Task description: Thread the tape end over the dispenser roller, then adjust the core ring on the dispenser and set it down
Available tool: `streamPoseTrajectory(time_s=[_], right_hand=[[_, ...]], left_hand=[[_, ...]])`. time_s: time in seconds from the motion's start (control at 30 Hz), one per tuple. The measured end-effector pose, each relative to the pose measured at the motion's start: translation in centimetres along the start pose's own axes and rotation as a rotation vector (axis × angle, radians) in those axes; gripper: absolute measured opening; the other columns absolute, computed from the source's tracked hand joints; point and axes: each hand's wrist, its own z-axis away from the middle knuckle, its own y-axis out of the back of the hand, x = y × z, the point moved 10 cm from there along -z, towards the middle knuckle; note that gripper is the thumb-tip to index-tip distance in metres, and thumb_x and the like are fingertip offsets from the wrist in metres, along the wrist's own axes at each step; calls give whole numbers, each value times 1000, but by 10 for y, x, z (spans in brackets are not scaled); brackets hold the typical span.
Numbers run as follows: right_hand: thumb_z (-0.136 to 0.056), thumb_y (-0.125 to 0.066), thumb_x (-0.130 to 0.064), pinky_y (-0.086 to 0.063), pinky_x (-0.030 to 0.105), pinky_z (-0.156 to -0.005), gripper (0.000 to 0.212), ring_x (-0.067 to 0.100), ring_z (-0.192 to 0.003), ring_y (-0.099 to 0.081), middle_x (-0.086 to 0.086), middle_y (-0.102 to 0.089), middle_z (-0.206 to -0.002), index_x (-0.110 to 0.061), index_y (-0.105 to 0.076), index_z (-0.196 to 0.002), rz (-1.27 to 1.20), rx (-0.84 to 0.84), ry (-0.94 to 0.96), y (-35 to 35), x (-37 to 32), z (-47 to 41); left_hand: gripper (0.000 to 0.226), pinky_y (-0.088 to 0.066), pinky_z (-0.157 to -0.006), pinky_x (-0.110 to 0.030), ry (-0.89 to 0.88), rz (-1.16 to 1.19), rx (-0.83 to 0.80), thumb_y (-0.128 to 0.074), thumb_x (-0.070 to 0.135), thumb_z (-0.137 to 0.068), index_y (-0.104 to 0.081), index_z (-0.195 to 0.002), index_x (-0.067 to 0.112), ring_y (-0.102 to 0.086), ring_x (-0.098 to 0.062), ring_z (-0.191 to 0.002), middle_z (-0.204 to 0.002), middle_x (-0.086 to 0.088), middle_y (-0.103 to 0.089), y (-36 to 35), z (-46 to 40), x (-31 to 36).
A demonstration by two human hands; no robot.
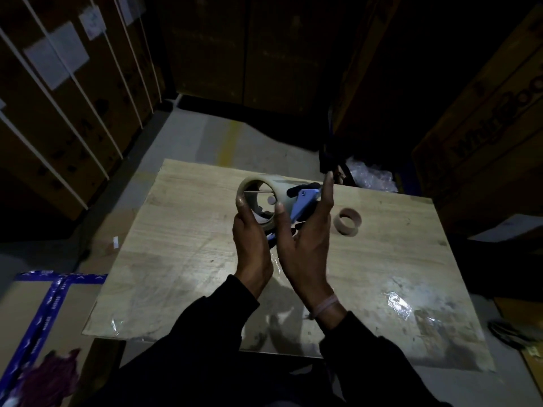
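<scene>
I hold a blue tape dispenser (pixel 304 201) with a roll of clear packing tape (pixel 276 188) up over a wooden board (pixel 182 245). My left hand (pixel 252 239) grips the tape roll from below, one fingertip on its near rim. My right hand (pixel 308 242) lies against the dispenser's right side with fingers stretched straight up and the thumb touching the roll. An empty cardboard tape core (pixel 348 221) lies flat on the board, just right of my right hand.
Tall cardboard boxes (pixel 67 113) with white straps stand at the left, more boxes (pixel 484 127) at the right. Crumpled clear plastic (pixel 371 174) lies beyond the board's far right corner. A box with blue tape (pixel 44 306) sits at the lower left.
</scene>
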Motion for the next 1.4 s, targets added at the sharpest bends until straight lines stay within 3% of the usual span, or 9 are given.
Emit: streamPoseTrajectory(time_s=[0.13, 0.23, 0.37, 0.63, 0.8, 1.0, 1.23, 1.33, 1.4], right_hand=[[-108, -44, -60, -58, 58, -95, 79, 34, -119, -62, -48, -34, -148, -36, -4, -172, -49, 45, 34, 5, 5, -14], [-105, -44, -70, -57, 57, -104, 79, 27, -128, -64, -49, -33, -149, -43, -8, -170, -157, 2, 3, 10, 18, -25], [-111, -51, -41, -53, 11, -94, 76, -19, -109, -62, -62, -47, -124, -22, -8, -171, -218, -101, -63, 16, 28, -32], [-107, -59, -50, -62, 27, -89, 82, 0, -106, -72, -17, -55, -155, -35, -9, -171, -181, -113, -58, 15, 32, -29], [-106, -47, -57, -65, 43, -73, 74, 24, -71, -73, -3, -74, -127, -52, -6, -167, -124, -145, -53, 16, 35, -34], [-113, -46, -46, -63, 33, -94, 71, 14, -105, -76, -16, -66, -148, -45, -6, -170, -131, -308, -85, 11, 46, -38], [-110, -41, -43, -48, 4, -101, 73, -30, -122, -54, -61, -44, -138, -31, -5, -172, -176, -368, -107, 13, 39, -31], [-118, -34, -25, -54, 11, -91, 62, 4, -117, -61, -61, -52, -122, -22, -4, -173, -193, -296, -84, 17, 36, -27], [-117, -32, -25, -56, 42, -97, 61, 31, -116, -57, -19, -60, -129, -25, -7, -173, -219, -248, -82, 22, 38, -24]], left_hand=[[73, -59, -101, -54, -4, -11, -88, -45, 81, -92, -65, -131, 22, -73, -28, -118, -131, -10, -73, -7, 6, -15], [53, -58, -103, -49, 16, -66, -201, -45, 61, -104, -62, -130, 19, -72, -27, -120, -130, -11, -73, -8, 11, -20], [66, -61, -96, -41, -1, -140, -310, -60, 54, -96, -62, -127, -5, -76, -32, -111, -118, -20, -78, -5, 10, -15], [78, -63, -95, -41, -98, -284, -390, -85, 72, -62, -76, -112, 12, -78, -28, -106, -109, -8, -83, -13, 14, -14], [56, -60, -88, -45, -70, -397, -454, -79, 79, -60, -79, -94, 34, -72, -7, -83, -92, 12, -82, -22, 19, -20], [94, -62, -90, -40, -25, -485, -451, -46, 95, -69, -65, -122, 21, -75, -25, -109, -119, -5, -75, -20, 9, -3], [53, -63, -82, -52, -278, -754, -564, -51, 69, -98, -67, -109, 19, -81, -21, -76, -97, -5, -79, -51, 11, 51], [47, -62, -84, -54, -337, -759, -526, -48, 60, -104, -64, -105, 16, -80, -21, -73, -89, -7, -78, -51, 15, 49], [46, -62, -83, -51, -352, -743, -508, -46, 59, -105, -63, -102, 17, -80, -20, -71, -87, -8, -77, -50, 19, 47]])
